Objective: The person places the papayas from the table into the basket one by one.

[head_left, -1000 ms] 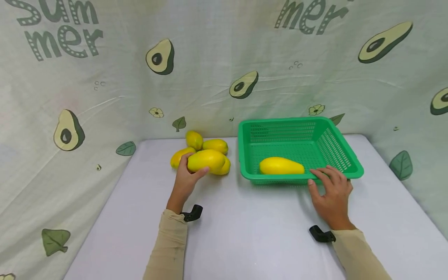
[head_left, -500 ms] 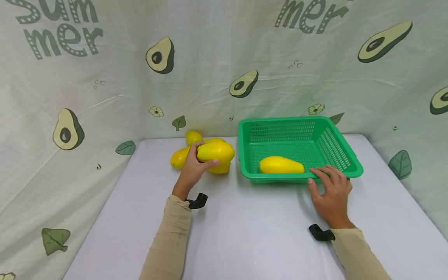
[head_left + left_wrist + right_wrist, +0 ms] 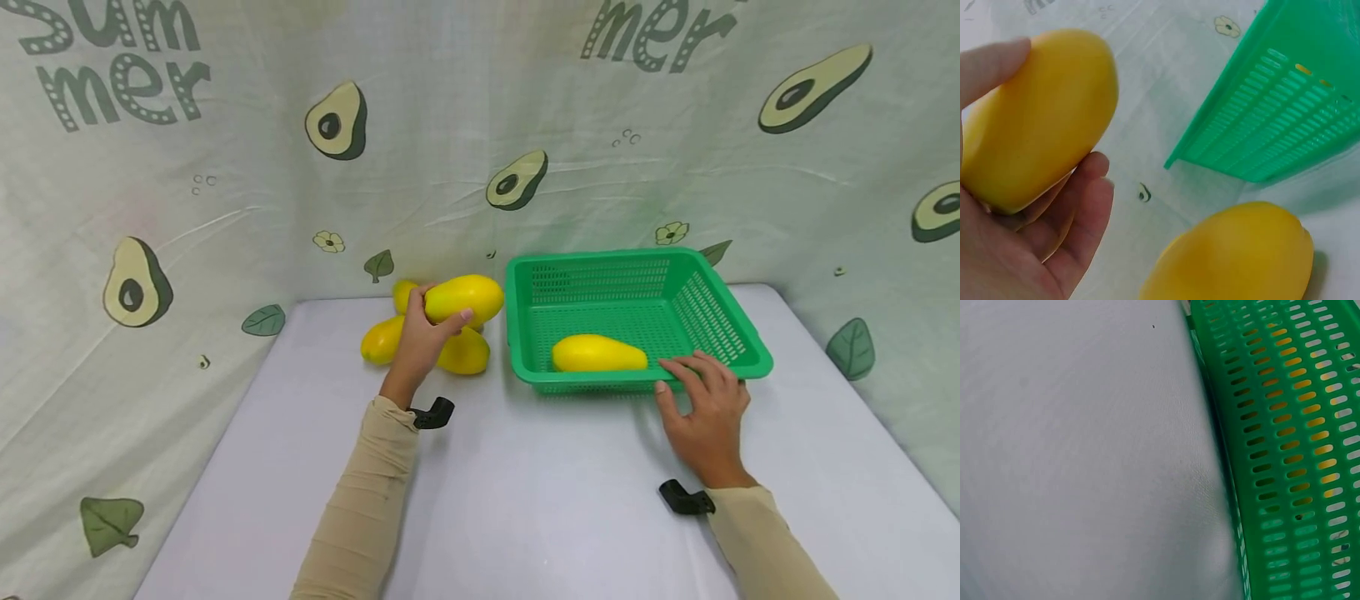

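Note:
My left hand (image 3: 422, 333) grips a smooth yellow oblong fruit (image 3: 467, 297) between thumb and fingers, raised over a group of similar fruits at the back left. In the left wrist view the held fruit (image 3: 1054, 112) lies across the palm. Under and around the hand are a fruit to the left (image 3: 382, 340), one to the right (image 3: 467, 353) and one behind (image 3: 402, 293); another is mostly hidden. My right hand (image 3: 708, 417) holds the near rim of a green plastic basket (image 3: 577, 378), fingers over the rim and thumb outside. The right wrist view shows none of that hand.
One yellow fruit (image 3: 598, 354), tapering to the right, lies inside the basket by its near wall. A white cloth covers the table (image 3: 540, 500). Behind it hangs a pale curtain (image 3: 442, 100) printed with avocados.
My left hand has lifted the gripped fruit up and to the right, away from the others, uncovering the right-hand fruit. My right hand and the basket have stayed in place.

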`<control>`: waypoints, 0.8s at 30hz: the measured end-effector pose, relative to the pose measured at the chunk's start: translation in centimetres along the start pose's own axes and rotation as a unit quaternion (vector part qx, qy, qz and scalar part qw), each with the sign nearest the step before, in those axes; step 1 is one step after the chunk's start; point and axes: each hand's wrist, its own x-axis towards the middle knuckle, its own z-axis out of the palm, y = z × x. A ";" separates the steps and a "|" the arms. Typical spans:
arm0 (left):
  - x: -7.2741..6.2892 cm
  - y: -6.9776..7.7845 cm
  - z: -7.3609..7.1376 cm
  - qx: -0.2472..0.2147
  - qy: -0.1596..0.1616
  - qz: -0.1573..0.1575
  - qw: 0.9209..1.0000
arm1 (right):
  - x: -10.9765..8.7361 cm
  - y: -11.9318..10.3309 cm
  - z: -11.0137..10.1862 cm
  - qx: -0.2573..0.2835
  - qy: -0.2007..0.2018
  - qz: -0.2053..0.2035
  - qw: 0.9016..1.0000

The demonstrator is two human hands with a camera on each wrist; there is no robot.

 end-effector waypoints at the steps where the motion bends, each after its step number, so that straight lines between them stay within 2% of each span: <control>1: 0.1 0.0 0.1 -0.005 0.000 -0.001 1.000 | 0.0 0.0 0.0 0.000 0.000 0.000 1.000; 5: 0.5 0.1 0.6 0.010 -0.014 -0.005 1.000 | 0.0 -0.1 0.0 0.002 0.000 -0.002 1.000; 13: 1.8 0.9 2.1 0.045 -0.099 -0.006 0.994 | 0.0 -0.4 -0.2 0.005 0.001 0.004 1.000; 24: 3.5 2.2 3.5 0.005 -0.124 -0.012 0.992 | 0.2 -0.4 -0.2 0.000 -0.003 -0.001 1.000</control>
